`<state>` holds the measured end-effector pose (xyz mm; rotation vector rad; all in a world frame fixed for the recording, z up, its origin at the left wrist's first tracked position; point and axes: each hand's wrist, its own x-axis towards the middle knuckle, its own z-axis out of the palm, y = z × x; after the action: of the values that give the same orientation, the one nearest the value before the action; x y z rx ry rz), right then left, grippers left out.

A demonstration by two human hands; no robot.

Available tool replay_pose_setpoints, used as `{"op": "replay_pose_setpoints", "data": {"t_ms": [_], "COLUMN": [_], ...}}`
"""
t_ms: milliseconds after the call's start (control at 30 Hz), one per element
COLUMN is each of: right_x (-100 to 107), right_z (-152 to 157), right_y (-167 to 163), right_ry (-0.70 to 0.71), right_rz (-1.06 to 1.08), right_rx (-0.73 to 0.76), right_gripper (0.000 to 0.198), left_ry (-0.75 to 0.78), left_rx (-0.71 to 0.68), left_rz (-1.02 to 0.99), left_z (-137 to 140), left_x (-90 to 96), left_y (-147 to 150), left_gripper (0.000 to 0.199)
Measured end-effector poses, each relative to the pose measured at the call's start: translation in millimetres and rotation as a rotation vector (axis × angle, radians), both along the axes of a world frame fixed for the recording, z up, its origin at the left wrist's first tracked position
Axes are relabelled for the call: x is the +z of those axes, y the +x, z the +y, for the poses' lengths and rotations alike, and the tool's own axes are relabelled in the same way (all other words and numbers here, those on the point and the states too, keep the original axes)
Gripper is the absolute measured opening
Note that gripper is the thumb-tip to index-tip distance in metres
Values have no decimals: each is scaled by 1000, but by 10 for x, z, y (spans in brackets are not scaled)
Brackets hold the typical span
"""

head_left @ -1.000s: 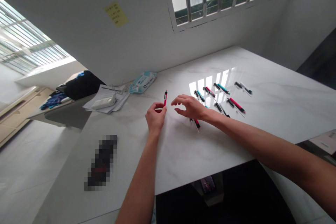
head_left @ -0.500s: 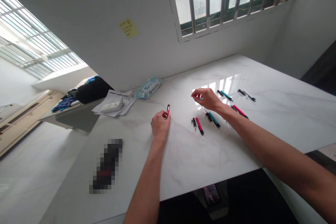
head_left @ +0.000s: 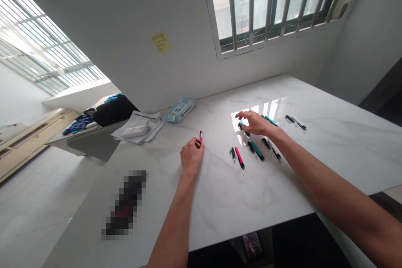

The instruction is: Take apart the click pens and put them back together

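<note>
My left hand (head_left: 192, 155) rests on the table, its fingers closed around a red pen (head_left: 201, 135) that points away from me. My right hand (head_left: 256, 123) hovers with thumb and fingers apart over a black pen part (head_left: 246, 132), partly hidden by it. Closer to me lie taken-apart pens in a row: a red barrel (head_left: 239, 157) with a black part and a thin refill, a teal barrel (head_left: 257, 150) with its parts, and a black-and-white set (head_left: 275, 150). Behind my right wrist shows another teal barrel (head_left: 271, 120). Farther right is a white-and-black set (head_left: 298, 122).
A pack of wipes (head_left: 180, 110) lies by the wall, beside papers (head_left: 138, 134) with a white device on top. A blurred dark object (head_left: 125, 203) is on the left of the white table (head_left: 226, 209). Below the front edge, a phone (head_left: 252, 246) is visible.
My right hand has opened its fingers and shifted slightly right, uncovering the black pen part. My left hand keeps its hold on the red pen. The view has tilted a little.
</note>
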<state>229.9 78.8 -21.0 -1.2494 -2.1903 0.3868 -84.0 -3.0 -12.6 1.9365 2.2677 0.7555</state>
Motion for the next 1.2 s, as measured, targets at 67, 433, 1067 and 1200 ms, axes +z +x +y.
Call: {"op": "replay_pose_setpoints", "data": {"t_ms": [67, 433, 1067, 1200], "right_x": [8, 80, 2, 157], "right_z": [12, -47, -7, -182], "right_y": [26, 38, -37, -288], "right_ry": [-34, -147, 8, 209], "right_rz": [-17, -114, -44, 101], "right_rx": [5, 29, -23, 31], "right_gripper": [58, 68, 58, 60], "left_ry": [-25, -39, 187, 86], "left_rx": [7, 50, -145, -242], "left_rz": [16, 26, -398, -734], "left_z": [0, 3, 11, 17], "left_x": [8, 36, -5, -14], "left_y": [5, 41, 78, 145], "left_gripper": [6, 12, 16, 31]}}
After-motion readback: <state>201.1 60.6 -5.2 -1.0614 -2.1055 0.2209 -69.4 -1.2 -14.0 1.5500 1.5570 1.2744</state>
